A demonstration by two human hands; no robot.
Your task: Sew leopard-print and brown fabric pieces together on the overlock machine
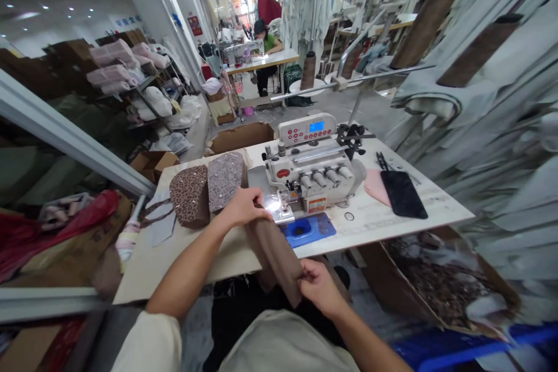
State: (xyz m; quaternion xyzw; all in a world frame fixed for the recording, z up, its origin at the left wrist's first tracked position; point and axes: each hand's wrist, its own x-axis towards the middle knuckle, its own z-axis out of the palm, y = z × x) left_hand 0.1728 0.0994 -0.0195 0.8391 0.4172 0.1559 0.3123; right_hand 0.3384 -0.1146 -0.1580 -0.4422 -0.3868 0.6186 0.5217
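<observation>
1. Hard to make out: at the far left, a crumpled red plastic bag (65,221) and the clutter around it are blurred. At the far right, pale hanging cloth (501,145) is smeared. The machine's needle area is washed out by lamp glare and partly covered by a hand.
2. Containers: left of the worktop stands an open small brown cardboard box (152,164), its contents out of sight. At lower right, below the worktop's edge, a large brown cardboard box (372,264) holds a heap of leopard-print fabric pieces (440,288).
3. On the white worktop (392,218), from left: a rounded brown leopard-print piece (189,195), a rounded grey spotted piece (224,180), a white overlock sewing machine (314,171), and a flat black phone (403,193).
4. The left hand (244,206) curls over the upper end of a long brown fabric strip (276,253), holding it down just left of the machine's foot.
5. The right hand (320,288), below the worktop's front edge, pinches the strip's lower end. The strip hangs between both hands.
</observation>
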